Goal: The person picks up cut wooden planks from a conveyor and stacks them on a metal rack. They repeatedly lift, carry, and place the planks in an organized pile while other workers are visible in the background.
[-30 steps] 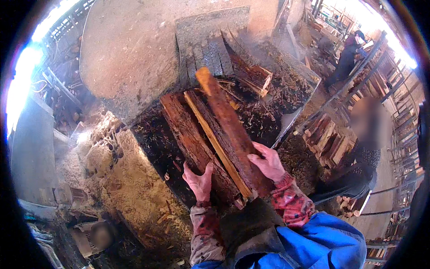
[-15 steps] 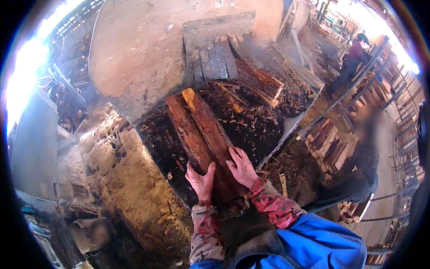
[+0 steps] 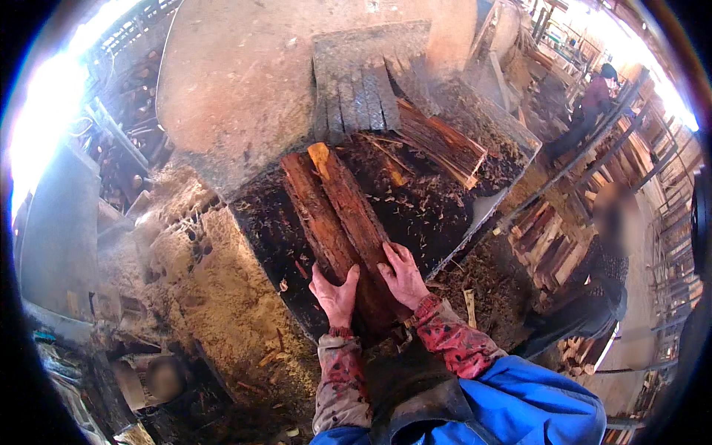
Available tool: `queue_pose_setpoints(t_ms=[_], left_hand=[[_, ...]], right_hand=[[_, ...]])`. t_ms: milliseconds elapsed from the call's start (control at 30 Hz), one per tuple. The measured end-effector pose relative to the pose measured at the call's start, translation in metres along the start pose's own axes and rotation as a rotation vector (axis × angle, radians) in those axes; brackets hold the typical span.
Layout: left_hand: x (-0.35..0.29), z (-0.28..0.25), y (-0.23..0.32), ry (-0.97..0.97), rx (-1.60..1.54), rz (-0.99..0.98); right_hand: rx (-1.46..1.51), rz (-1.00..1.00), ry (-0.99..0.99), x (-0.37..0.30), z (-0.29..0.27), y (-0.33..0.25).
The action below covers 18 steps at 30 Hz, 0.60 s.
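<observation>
Brown bark, head view: left slab [image 3: 315,211] and right slab [image 3: 351,202] lay side by side on the dark table's [image 3: 437,222] near half. Left hand [image 3: 336,294] and right hand [image 3: 403,278], fingers part-curled, held their outer edges. Pairing looked done; hands not yet off. Loose boards [image 3: 439,139] lay toward the table's far right.

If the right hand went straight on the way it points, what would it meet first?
Probably the bark slab with the yellow-orange far end; the right hand already seems to touch it, though depth is hard to judge.
</observation>
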State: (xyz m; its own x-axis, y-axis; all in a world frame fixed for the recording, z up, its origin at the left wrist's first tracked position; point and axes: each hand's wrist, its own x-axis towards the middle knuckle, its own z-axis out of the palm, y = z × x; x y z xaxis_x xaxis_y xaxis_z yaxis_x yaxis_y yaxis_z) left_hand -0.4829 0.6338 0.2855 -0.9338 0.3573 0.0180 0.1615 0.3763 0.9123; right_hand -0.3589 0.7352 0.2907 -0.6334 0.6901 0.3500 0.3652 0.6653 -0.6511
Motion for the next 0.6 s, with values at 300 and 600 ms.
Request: queue_pose_setpoints(t_ms=[300,600], left_hand=[[0.000,0.002,-0.003,0.047,0.032,0.084],[0.002,-0.001,-0.003,0.034,0.065,0.113]], right_hand=[[-0.017,-0.046,0.018,0.002,0.006,0.009],[0.070,0.019,-0.072,0.003,-0.001,0.007]])
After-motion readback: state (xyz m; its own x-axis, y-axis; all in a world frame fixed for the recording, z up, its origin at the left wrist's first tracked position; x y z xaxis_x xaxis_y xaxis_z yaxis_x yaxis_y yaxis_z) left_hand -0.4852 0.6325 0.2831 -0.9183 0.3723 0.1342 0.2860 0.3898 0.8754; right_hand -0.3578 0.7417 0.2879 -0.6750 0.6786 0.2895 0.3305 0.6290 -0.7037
